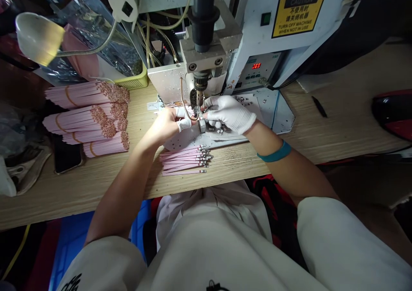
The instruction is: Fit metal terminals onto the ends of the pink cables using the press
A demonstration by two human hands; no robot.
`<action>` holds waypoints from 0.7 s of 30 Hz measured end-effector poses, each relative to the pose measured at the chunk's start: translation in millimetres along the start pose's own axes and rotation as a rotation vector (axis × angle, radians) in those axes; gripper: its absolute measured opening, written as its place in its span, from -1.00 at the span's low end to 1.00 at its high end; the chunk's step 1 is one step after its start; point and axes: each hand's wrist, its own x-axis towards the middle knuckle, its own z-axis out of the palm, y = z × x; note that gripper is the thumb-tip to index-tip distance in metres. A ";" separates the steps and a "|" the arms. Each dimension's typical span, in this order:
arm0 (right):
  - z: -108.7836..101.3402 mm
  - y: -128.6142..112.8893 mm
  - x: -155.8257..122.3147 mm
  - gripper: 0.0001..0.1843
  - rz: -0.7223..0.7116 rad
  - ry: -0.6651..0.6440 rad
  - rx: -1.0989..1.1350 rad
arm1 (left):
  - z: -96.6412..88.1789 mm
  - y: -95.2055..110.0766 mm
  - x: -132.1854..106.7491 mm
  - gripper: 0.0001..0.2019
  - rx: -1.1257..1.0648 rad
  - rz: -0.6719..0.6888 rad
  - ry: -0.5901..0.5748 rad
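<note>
Under the machine's vertical head (200, 83), both hands work close together at a small metal block (202, 125). My left hand (167, 123), with white covers on some fingers, is closed in a pinch at the left of the tip; thin pink strands show beside its fingers. My right hand (230, 114), in a white glove with bare fingertips, pinches at the right of the tip; what lies between its fingers is too small to make out. A bent copper-coloured tube (182, 95) comes down between the hands. Small metal pieces (220, 131) lie below my right hand.
Pink wires with metal ends (185, 159) lie at the table's front. Banded bundles of pink wires (80, 123) are stacked left, beside a phone (67, 156). A lamp (40, 37) hangs above a yellow basket (133, 81). A control panel (257, 72) stands right, behind a black pen-like object (319, 106).
</note>
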 end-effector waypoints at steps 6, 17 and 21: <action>1.0 1.3 -2.0 -0.81 0.008 0.009 0.006 | 2.4 1.4 0.7 -0.80 0.007 -0.008 0.015; 1.6 2.3 -1.7 -0.80 -0.004 0.020 0.034 | 2.4 9.0 2.0 -0.85 -0.018 0.011 0.018; 1.0 2.1 -2.7 -0.79 -0.014 0.019 0.052 | 0.9 10.7 1.2 -0.86 0.041 0.019 0.025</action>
